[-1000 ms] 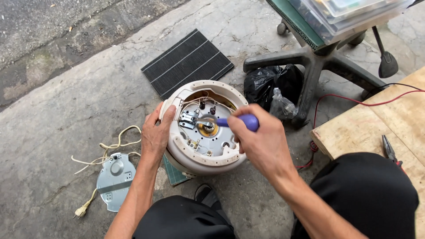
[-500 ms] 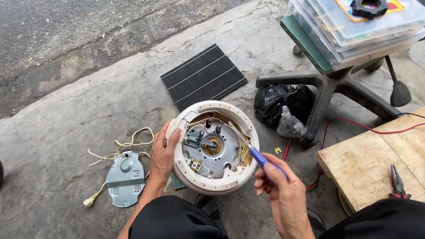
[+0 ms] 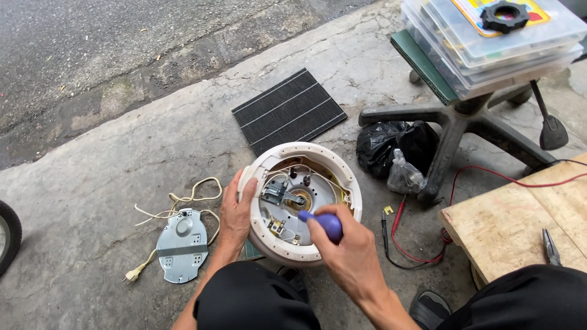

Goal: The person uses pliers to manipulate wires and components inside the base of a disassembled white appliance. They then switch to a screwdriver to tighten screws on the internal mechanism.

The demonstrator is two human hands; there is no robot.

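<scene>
One upturned round cooker base (image 3: 299, 205) is steadied by the left hand (image 3: 235, 211), fingers spread on its rim; one purple-handled screwdriver (image 3: 324, 223) is clamped by the right hand (image 3: 348, 256) over it. One metal plate (image 3: 181, 244) lies left of it.

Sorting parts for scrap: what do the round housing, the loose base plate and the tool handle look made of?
Housing: cream plastic by the look, matte, with a moulded rim.
Base plate: probably thin sheet metal, dull grey, with stamped ribs and holes.
Handle in the right hand: glossy purple, probably plastic. The left hand steadies the housing.
</scene>
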